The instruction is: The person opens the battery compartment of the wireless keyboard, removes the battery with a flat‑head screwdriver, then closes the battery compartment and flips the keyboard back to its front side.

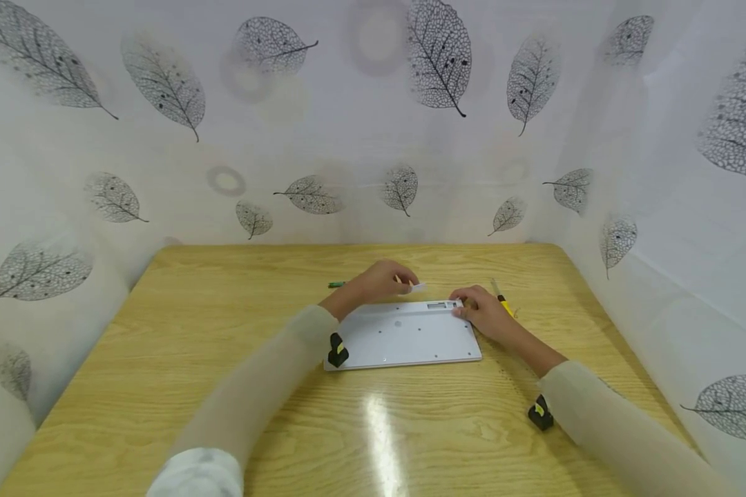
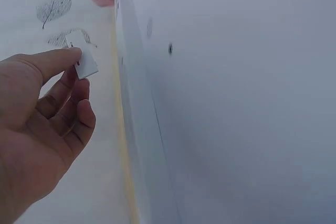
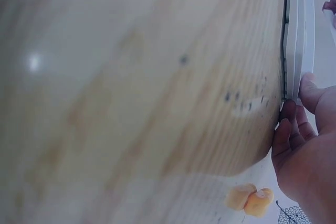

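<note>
A white keyboard [image 1: 410, 338] lies underside up, with small dark screw holes and an uncovered battery compartment [image 1: 436, 305] along its far edge. My left hand [image 1: 382, 281] is above the far edge, pinching a small white battery cover [image 2: 82, 56] between thumb and fingers, apart from the keyboard. With the thumb on the back and the fingers at the edge, my right hand [image 1: 486, 312] grips the keyboard's far right corner. The right wrist view shows that hand [image 3: 310, 135] at the keyboard's side, where the dark edge of the key side shows.
A yellow and black screwdriver [image 1: 503, 301] lies beyond the right hand. A thin green object [image 1: 336, 284], partly hidden by the left arm, lies behind the keyboard. The wooden table [image 1: 161, 345] meets a leaf-patterned curtain [image 1: 348, 138] at the back and sides.
</note>
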`<action>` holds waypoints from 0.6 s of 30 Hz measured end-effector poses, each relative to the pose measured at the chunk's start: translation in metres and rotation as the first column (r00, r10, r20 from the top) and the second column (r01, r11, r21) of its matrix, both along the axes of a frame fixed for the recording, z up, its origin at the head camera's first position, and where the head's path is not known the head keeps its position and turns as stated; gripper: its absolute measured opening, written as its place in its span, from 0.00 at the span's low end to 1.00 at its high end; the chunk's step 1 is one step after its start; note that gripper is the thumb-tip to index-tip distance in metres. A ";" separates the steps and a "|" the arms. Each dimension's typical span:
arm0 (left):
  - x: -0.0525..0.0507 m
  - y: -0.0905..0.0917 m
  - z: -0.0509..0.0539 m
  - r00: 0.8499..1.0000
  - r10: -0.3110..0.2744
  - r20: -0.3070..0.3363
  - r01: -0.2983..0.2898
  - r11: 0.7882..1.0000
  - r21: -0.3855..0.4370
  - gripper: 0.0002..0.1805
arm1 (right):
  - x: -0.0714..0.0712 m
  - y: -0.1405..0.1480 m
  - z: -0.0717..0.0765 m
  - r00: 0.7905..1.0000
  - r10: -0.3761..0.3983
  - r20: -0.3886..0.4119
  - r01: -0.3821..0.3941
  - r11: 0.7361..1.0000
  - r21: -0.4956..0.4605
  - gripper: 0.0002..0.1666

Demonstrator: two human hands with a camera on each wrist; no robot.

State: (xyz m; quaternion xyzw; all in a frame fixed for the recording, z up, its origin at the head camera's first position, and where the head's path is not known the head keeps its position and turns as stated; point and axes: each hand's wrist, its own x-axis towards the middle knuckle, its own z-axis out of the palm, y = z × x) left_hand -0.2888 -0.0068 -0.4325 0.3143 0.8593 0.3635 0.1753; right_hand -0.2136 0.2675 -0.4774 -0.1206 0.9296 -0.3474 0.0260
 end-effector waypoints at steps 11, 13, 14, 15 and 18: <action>0.010 0.040 -0.001 0.996 -0.077 -0.052 0.072 0.993 -0.090 0.13 | 0.000 0.000 -0.001 1.000 0.001 0.014 -0.001 1.000 0.007 0.17; 0.010 0.044 -0.001 0.995 -0.081 -0.061 0.074 0.991 -0.107 0.13 | 0.000 0.000 -0.001 1.000 -0.002 0.014 0.002 1.000 0.011 0.19; 0.010 0.046 -0.001 0.995 -0.083 -0.062 0.075 0.991 -0.114 0.13 | 0.000 0.000 -0.001 1.000 -0.004 0.014 0.004 1.000 0.012 0.20; 0.010 0.048 -0.001 0.994 -0.085 -0.063 0.077 0.990 -0.118 0.13 | 0.000 0.000 0.000 1.000 -0.006 0.013 0.006 1.000 0.014 0.21; 0.010 0.053 -0.001 0.993 -0.093 -0.071 0.083 0.987 -0.135 0.13 | 0.001 0.000 0.001 1.000 -0.007 0.011 0.007 1.000 0.014 0.23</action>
